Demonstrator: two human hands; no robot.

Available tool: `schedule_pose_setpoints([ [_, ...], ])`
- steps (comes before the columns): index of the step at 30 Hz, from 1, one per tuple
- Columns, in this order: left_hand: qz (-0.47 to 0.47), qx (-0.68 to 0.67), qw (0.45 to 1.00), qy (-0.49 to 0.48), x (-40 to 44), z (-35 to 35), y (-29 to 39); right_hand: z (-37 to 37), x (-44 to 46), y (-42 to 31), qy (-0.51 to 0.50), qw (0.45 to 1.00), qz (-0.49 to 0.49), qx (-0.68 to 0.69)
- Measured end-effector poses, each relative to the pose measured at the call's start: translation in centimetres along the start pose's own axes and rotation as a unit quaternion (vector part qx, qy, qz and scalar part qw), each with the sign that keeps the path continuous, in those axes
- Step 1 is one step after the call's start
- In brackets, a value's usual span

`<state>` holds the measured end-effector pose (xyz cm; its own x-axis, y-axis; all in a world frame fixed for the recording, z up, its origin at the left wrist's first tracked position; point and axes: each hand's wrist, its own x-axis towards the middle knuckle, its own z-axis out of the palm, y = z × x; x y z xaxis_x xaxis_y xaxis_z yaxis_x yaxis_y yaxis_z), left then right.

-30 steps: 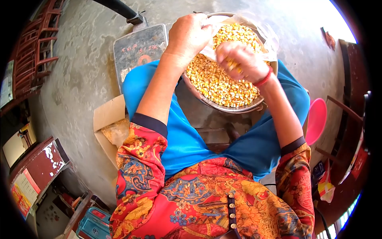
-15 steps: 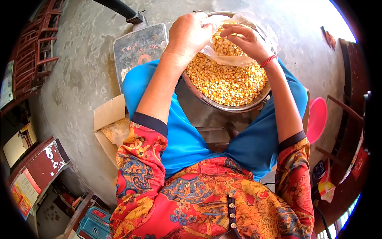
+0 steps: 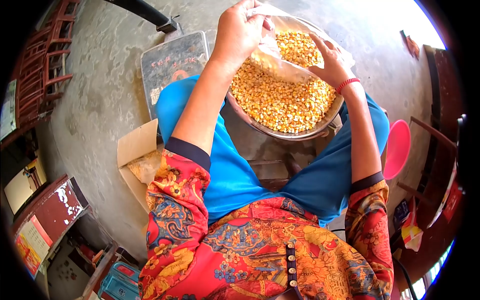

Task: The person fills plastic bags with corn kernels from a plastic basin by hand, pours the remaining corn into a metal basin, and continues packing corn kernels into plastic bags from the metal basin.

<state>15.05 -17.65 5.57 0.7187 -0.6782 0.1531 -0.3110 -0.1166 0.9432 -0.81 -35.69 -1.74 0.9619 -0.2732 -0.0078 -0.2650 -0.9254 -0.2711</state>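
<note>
A round metal basin (image 3: 252, 123) between my knees holds yellow corn kernels (image 3: 285, 102). A clear plastic bag (image 3: 287, 70) lies over the basin with its mouth open, and corn shows inside it. At the bag's upper left edge, my left hand (image 3: 240, 35) is closed, pinching the plastic. My right hand (image 3: 331, 64), with a red band at the wrist, is at the bag's right side, fingers apart, holding nothing that I can see. Its fingertips are at the plastic and the corn.
A platform scale (image 3: 172, 57) stands left of the basin. An open cardboard box (image 3: 137, 142) with a bag of corn is by my left leg. A pink bowl (image 3: 398, 150) is at the right. Red chairs (image 3: 45, 65) stand far left, dark furniture at right.
My right hand first held kernels over the basin, then opened above the bag, and now has moved right and down. My left hand rose slightly with the bag, whose mouth is spread wider.
</note>
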Motion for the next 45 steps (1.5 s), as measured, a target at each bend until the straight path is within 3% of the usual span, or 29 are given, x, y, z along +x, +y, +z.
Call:
schedule_pose_setpoints([
  [2, -0.041, -0.134, 0.990, 0.021, 0.4, 0.4, 0.0, 0.1, -0.5, -0.1, 0.034, 0.999, -0.003, 0.017],
  [7, -0.042, -0.290, 0.956, 0.029, 0.8, 0.1, 0.7, -2.8, -1.0, -1.9, 0.014, 0.999, 0.045, 0.021],
  [15, -0.067, -0.252, 0.965, 0.020, 1.0, -0.8, -0.7, -4.0, -1.3, -2.2, 0.065, 0.995, 0.030, -0.062],
  [17, -0.061, -0.046, 0.997, -0.021, 0.6, -1.3, -0.2, -3.4, -1.3, -1.7, 0.083, 0.994, 0.000, -0.068],
  [20, -0.084, -0.043, 0.995, -0.039, 0.4, -1.1, -0.6, -3.3, -1.0, -1.9, 0.128, 0.991, -0.048, -0.003],
  [23, -0.086, -0.018, 0.995, -0.039, 0.3, -1.2, -0.3, -4.7, -0.9, -6.5, 0.181, 0.950, -0.180, 0.177],
  [25, -0.048, -0.011, 0.998, -0.030, 0.4, -0.9, -0.4, -2.9, -1.8, -9.1, 0.056, 0.931, -0.218, 0.286],
  [27, -0.077, -0.046, 0.994, -0.062, 0.3, -1.0, -0.2, -0.3, -2.2, -10.8, -0.029, 0.924, -0.298, 0.238],
  [31, -0.095, -0.079, 0.988, -0.089, 0.2, -1.0, 0.2, 5.6, -2.6, -10.1, -0.057, 0.948, -0.294, 0.111],
  [34, -0.100, -0.069, 0.989, -0.083, 0.1, -1.2, 0.3, 7.7, -2.9, -9.5, 0.029, 0.971, -0.234, 0.036],
  [36, -0.094, -0.058, 0.990, -0.084, 0.1, -1.3, 0.0, 8.0, -3.6, -9.3, -0.053, 0.965, -0.252, 0.040],
  [38, -0.088, -0.045, 0.991, -0.085, 0.2, -1.3, -0.4, 7.9, -4.0, -9.5, -0.066, 0.962, -0.258, 0.053],
  [40, -0.087, -0.083, 0.990, -0.075, 0.1, -1.1, -0.5, 7.7, -4.2, -9.6, -0.173, 0.958, -0.219, 0.068],
  [42, -0.089, -0.061, 0.991, -0.074, 0.1, -1.2, -0.5, 8.5, -4.0, -9.1, -0.142, 0.957, -0.237, 0.091],
  [45, -0.079, -0.031, 0.994, -0.070, 0.1, -1.3, -0.5, 9.7, -3.6, -8.2, -0.200, 0.953, -0.190, 0.124],
])
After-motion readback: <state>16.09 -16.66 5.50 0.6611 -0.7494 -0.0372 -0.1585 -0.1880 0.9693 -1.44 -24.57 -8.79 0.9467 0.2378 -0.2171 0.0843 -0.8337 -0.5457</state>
